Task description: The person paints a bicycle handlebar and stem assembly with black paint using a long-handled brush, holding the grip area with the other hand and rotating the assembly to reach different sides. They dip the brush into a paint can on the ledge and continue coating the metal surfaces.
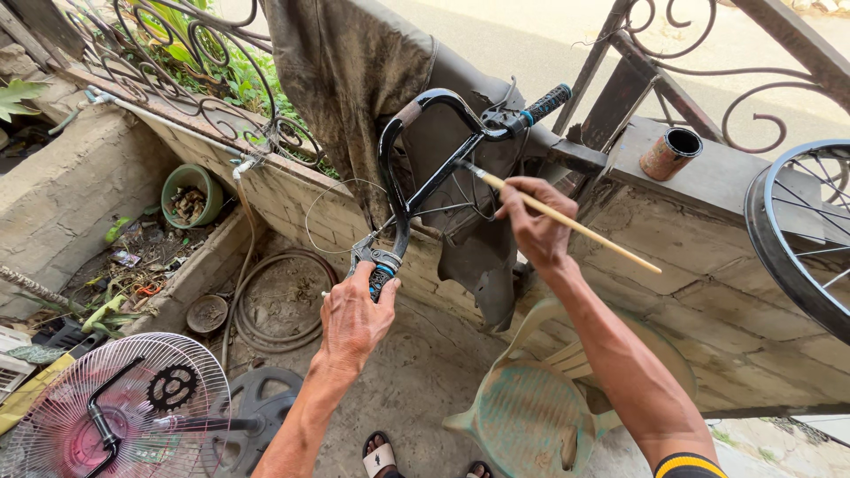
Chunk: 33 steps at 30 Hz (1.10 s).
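The left hand (pixel 354 320) was closed around the lower grip of a black bicycle handlebar (pixel 409 168), holding it up so its bar rose up and to the right of that hand. The right hand (pixel 534 226) pinched a thin wooden-handled paintbrush (pixel 567 220), handle trailing down-right past the wrist and bristles touching the bar just up-left of the fingers, making the right hand the nearer 1 to the brace.

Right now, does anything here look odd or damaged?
Yes. The black handlebar is off any bicycle, held up by the left hand while the right hand puts a thin paintbrush to it. A bare fan guard lies on the ground with a sprocket on it.
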Each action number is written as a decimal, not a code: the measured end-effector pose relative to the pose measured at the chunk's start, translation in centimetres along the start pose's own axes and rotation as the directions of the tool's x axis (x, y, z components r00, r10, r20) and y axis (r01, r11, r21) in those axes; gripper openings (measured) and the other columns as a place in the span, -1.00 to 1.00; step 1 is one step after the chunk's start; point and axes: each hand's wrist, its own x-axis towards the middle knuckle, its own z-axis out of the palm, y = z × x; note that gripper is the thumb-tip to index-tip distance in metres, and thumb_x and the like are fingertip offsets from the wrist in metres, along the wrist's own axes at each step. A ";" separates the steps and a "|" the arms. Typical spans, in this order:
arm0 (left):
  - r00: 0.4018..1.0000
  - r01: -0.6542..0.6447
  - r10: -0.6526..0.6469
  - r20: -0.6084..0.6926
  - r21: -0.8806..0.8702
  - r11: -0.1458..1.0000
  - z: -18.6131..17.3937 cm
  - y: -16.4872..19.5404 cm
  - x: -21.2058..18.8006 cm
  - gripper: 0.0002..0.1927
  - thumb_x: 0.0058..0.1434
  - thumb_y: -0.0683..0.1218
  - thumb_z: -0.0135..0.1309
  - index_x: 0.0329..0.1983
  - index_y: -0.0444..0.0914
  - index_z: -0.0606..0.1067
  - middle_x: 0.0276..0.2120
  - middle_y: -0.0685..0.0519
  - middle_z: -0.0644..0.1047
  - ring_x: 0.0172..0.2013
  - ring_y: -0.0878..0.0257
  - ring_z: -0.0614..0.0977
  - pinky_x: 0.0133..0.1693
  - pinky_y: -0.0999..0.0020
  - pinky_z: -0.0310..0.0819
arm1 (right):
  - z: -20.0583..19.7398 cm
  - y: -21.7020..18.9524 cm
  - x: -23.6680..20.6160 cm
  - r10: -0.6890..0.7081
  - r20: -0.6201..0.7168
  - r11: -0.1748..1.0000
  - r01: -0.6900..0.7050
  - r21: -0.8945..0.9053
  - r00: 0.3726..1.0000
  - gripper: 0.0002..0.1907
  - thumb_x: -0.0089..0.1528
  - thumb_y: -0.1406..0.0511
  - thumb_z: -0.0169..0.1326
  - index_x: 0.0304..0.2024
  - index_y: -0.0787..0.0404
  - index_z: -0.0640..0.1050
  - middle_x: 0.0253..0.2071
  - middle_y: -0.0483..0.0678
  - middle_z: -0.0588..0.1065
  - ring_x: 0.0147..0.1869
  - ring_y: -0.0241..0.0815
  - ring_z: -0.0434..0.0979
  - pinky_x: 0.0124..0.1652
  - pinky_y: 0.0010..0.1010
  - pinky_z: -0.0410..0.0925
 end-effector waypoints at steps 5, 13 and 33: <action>0.999 -0.025 0.025 -0.028 0.011 1.000 -0.1 0.1 -0.4 -0.70 0.21 0.06 0.20 -0.18 -0.24 0.50 -0.40 -0.11 0.64 -0.35 -0.11 0.69 -0.27 -0.01 0.53 | -1.6 0.9 1.6 -0.109 -0.129 0.975 0.081 -0.205 0.986 -0.87 0.35 0.41 0.21 -0.07 0.35 0.64 -0.30 0.04 0.63 -0.34 -0.29 0.66 -0.40 -0.55 0.50; 1.000 0.003 -0.003 0.017 0.022 1.000 -0.3 0.4 -0.4 -0.70 0.24 0.07 0.17 -0.14 -0.23 0.48 -0.41 -0.08 0.65 -0.36 -0.06 0.71 -0.27 0.01 0.55 | -1.4 0.3 -0.1 -0.213 0.011 0.945 0.209 -0.252 0.977 -0.88 0.33 0.40 0.23 -0.10 0.33 0.65 -0.32 0.03 0.64 -0.35 -0.30 0.67 -0.42 -0.55 0.49; 0.999 0.028 -0.028 0.028 0.024 0.999 0.1 -0.3 -0.5 -0.67 0.23 0.10 0.18 -0.17 -0.23 0.49 -0.38 -0.10 0.65 -0.32 -0.11 0.70 -0.22 -0.02 0.54 | 2.1 -4.8 -0.3 -0.173 0.002 0.985 0.173 -0.028 0.985 -0.85 0.34 0.45 0.20 -0.03 0.37 0.62 -0.22 0.06 0.64 -0.26 -0.27 0.70 -0.33 -0.54 0.58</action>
